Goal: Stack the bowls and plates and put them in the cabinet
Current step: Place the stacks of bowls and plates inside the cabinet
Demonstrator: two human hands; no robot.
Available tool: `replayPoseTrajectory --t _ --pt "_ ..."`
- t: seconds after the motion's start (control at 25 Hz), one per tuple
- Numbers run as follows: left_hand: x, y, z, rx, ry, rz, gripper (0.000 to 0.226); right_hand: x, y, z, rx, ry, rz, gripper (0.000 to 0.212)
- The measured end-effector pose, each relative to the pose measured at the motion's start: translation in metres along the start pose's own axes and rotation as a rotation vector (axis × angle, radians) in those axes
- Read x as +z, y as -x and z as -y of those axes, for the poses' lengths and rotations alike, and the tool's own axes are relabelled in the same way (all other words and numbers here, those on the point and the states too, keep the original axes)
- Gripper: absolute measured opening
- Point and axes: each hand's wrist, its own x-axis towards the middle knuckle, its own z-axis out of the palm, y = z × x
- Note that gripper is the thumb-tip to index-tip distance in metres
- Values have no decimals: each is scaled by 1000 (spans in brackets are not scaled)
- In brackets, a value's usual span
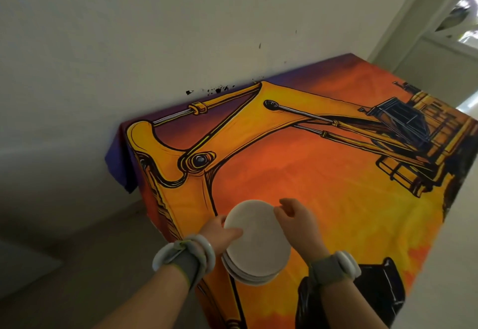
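A stack of several white plates sits near the front left of a table covered with an orange cloth printed with a yellow excavator. My left hand grips the stack's left rim, thumb lying on the top plate. My right hand holds the right rim, fingers curled at the edge. Both wrists wear grey bands with white sensors. Any bowls are out of view, and no cabinet shows.
A white wall runs behind the table, with black specks near the table's back edge. The cloth hangs over the left edge toward a pale floor. A doorway and window stand at the upper right.
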Motion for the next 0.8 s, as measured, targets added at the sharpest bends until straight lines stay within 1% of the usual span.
replayPoseTrajectory --t 0.12,0.16,0.24,0.36,0.48,0.64,0.72,0.8 --pt "4 -2 1 -31 -31 -46 50 -2 -7 -6 7 -73 8 43" --pt "5 -3 2 -43 -28 -58 50 -2 -8 -10 32 -90 34 45" --pt "8 -3 2 -50 -30 -79 49 0 -5 -19 135 -142 154 48" --pt "12 -4 2 -78 -17 -70 48 5 6 -32 323 -259 363 42" --pt "12 -4 2 -93 -3 -58 49 4 4 -42 412 -401 487 39" --pt "8 -4 1 -102 -43 -17 52 -1 -7 -43 504 -393 608 40" --pt "10 -6 5 -131 13 19 54 -3 -10 -43 518 -402 641 37" --pt "11 -7 10 -161 153 51 55 -2 -10 -44 520 -411 639 43"
